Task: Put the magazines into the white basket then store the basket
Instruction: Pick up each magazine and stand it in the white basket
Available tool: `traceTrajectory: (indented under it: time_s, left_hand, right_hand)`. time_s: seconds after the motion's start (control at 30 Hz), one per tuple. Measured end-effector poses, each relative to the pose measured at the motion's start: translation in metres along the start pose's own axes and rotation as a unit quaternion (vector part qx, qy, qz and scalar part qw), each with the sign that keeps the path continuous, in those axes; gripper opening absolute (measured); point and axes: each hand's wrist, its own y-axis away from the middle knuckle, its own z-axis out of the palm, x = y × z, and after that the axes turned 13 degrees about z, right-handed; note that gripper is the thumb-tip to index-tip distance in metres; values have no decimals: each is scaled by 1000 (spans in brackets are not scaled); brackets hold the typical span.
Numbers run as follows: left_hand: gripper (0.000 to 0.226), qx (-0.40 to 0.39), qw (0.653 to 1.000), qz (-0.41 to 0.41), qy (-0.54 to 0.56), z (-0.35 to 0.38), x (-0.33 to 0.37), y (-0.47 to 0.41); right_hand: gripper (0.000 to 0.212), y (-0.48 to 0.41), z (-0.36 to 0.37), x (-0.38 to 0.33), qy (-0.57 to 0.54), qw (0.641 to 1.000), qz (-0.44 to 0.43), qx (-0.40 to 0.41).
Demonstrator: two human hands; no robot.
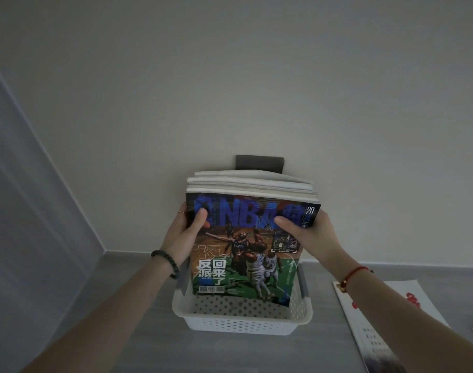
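Gripping glossy magazines (pixel 246 249) upright inside perforated white plastic basket (pixel 243 323).

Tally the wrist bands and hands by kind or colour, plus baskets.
Dark beaded bracelet, left wrist: 1
Red string bracelet, right wrist: 1
Hands: 2, left hand and right hand, both gripping the magazine stack
White basket: 1
Total: 5
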Motion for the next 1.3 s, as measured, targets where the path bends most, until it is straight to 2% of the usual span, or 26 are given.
traceTrajectory:
  time_s: [0.03, 0.07, 0.13, 0.23, 0.33, 0.43, 0.5, 0.57, 0.63, 0.77, 0.87, 1.0, 1.07, 1.17, 1.3]
  left_hand:
    - [76, -5, 1000, 2, -6, -1, 1, 3]
    - [78, -7, 1000, 2, -9, -1, 2, 5]
    - [59, -8, 1000, -9, -14, 0, 3, 1]
    - [32, -14, 998, -28, -53, 3, 3, -11]
    - [37, 5, 996, -36, -76, 6, 2, -14]
    - [47, 58, 996, -54, -32, 10, 3, -2]
    - [50, 133, 989, -63, 7, 14, 8, 15]
    - [40, 203, 978, -45, -1, 22, 16, 36]
    - [24, 210, 978, -12, -14, 35, 23, 59]
    - [10, 118, 992, 39, 10, 83, 42, 102]
    - [11, 12, 997, 41, 68, 132, 60, 130]
    - [10, -101, 986, -69, 114, 204, 64, 175]
    - [9, -151, 975, -121, 104, 235, 59, 202]
    - [24, -241, 952, -169, 80, 273, 57, 242]
    - [38, -258, 933, -233, 89, 313, 68, 284]
  right_hand:
    - [62, -1, -2, -3, -22, 1000, -16, -5]
    - [58, -3, -3, -6, -48, 999, -25, -6]
    - [51, -7, -3, -14, -69, 997, -20, -3]
    - [50, -12, -3, -17, -28, 999, 23, 2]
    - [52, -14, -8, -14, 21, 999, 39, 4]
    - [51, -11, -23, -7, 38, 998, 56, 4]
    - [48, -3, -42, 1, 43, 997, 68, 19]
    - [39, 10, -72, 12, 54, 995, 77, 32]
    - [33, 27, -108, 26, 61, 993, 95, 41]
    - [30, 61, -183, 58, 31, 985, 152, 82]
    - [34, 86, -232, 83, 39, 978, 187, 86]
    - [36, 127, -278, 127, 112, 962, 242, 53]
    - [37, 153, -294, 151, 195, 941, 276, -14]
    - [46, 191, -311, 185, 275, 902, 320, -96]
    - [56, 227, -327, 219, 358, 878, 295, -117]
